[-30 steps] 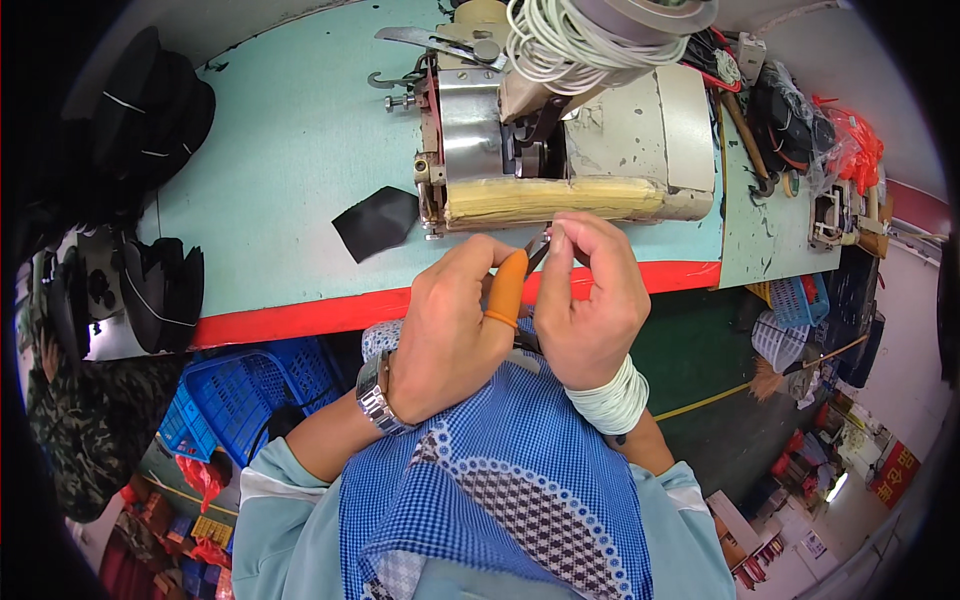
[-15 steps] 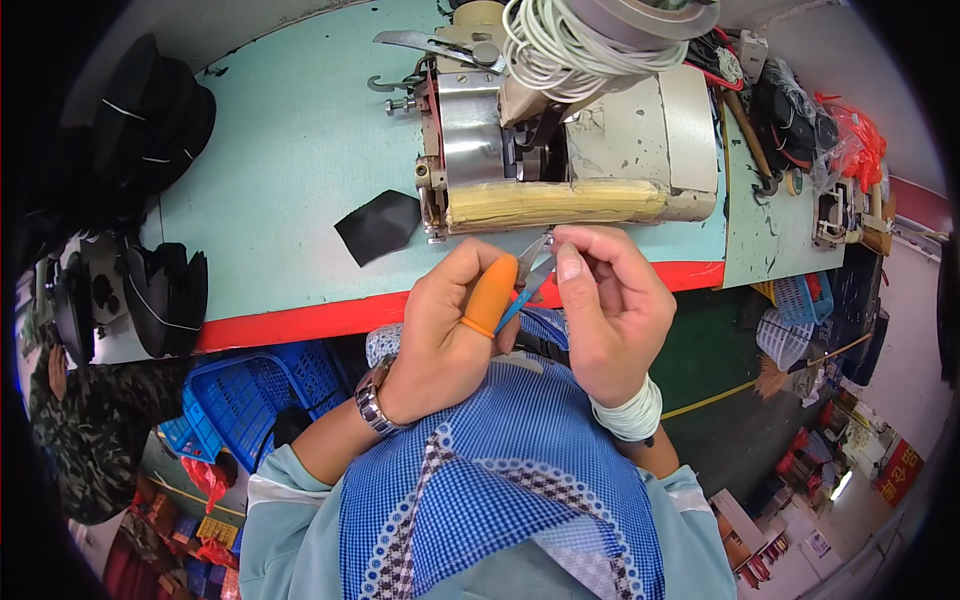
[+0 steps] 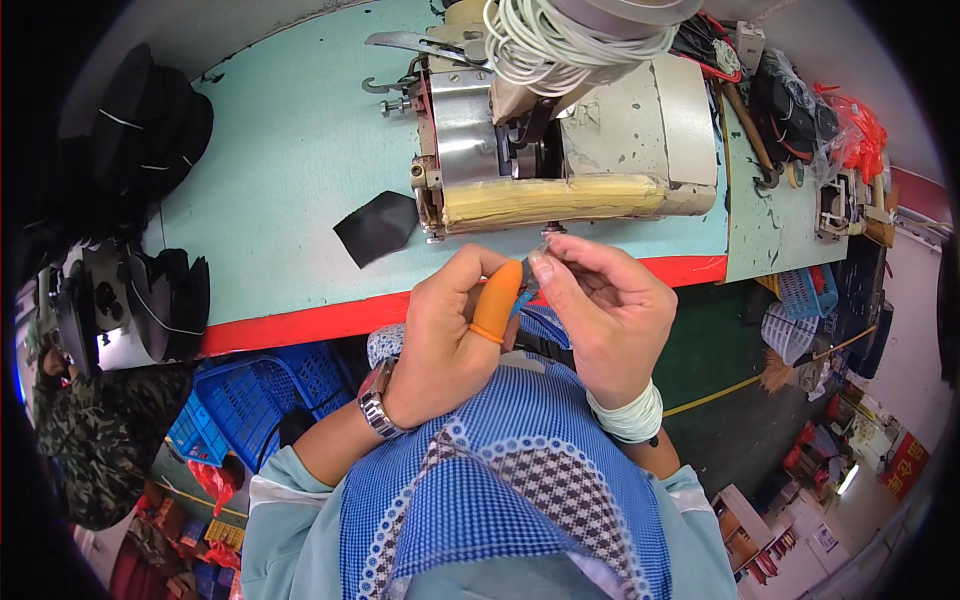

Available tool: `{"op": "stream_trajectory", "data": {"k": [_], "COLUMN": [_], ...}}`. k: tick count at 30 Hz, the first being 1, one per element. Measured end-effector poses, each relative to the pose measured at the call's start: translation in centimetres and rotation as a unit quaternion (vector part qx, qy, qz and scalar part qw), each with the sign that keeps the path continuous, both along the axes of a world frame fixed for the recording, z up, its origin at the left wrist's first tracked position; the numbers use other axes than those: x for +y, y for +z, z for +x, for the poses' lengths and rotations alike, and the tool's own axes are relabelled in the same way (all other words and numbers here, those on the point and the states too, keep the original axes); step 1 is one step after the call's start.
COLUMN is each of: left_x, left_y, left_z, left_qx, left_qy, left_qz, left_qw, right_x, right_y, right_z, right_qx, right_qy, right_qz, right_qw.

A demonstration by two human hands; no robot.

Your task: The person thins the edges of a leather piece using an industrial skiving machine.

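My left hand (image 3: pixel 440 325), with an orange finger cot (image 3: pixel 497 300) on its thumb and a metal watch on the wrist, is closed round small blue-handled snips (image 3: pixel 525 297). The snips' metal blades point up toward my right fingertips and are partly hidden. My right hand (image 3: pixel 615 315) pinches thumb against forefinger close to the blade tips; whatever is between them is too small to name. White cord is wound round my right wrist. Both hands are in front of a skiving-type machine (image 3: pixel 610 130), over the red table edge. A black leather-like piece (image 3: pixel 376 229) lies left of the machine.
A spool of white cord (image 3: pixel 575 45) hangs over the machine. Stacks of black curved pieces (image 3: pixel 150 120) stand on the table's left. Blue baskets (image 3: pixel 265 395) are below the edge. At far left is a person in camouflage clothing (image 3: pixel 95 440). A hammer (image 3: pixel 750 130) lies right.
My right fingers have moved slightly left, over the snips' blades. The blades, seen spread before, are now mostly covered. The view has shifted a little.
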State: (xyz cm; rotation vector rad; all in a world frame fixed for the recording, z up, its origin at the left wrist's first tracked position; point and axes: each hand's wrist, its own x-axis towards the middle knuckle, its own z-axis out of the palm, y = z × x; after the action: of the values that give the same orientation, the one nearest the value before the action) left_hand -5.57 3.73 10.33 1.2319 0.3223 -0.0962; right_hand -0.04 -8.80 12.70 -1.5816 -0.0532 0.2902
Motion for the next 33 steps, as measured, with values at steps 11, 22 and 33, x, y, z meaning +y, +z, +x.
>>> {"op": "stream_trajectory", "data": {"k": [11, 22, 33], "left_x": [0.1, 0.0, 0.1], "left_y": [0.2, 0.6, 0.3], "left_z": [0.0, 0.4, 0.5], "left_qx": [-0.007, 0.005, 0.013], "left_qy": [-0.003, -0.01, -0.006], "left_qz": [0.061, 0.081, 0.078], "left_qw": [0.998, 0.997, 0.997], "right_x": [-0.1, 0.0, 0.3], "right_y": [0.1, -0.7, -2.4], "right_z": [0.6, 0.6, 0.5], "right_qx": [0.04, -0.004, -0.138], "right_qy": [0.028, 0.017, 0.064], "right_qz": [0.008, -0.022, -0.106], "right_qw": [0.999, 1.0, 0.983]}}
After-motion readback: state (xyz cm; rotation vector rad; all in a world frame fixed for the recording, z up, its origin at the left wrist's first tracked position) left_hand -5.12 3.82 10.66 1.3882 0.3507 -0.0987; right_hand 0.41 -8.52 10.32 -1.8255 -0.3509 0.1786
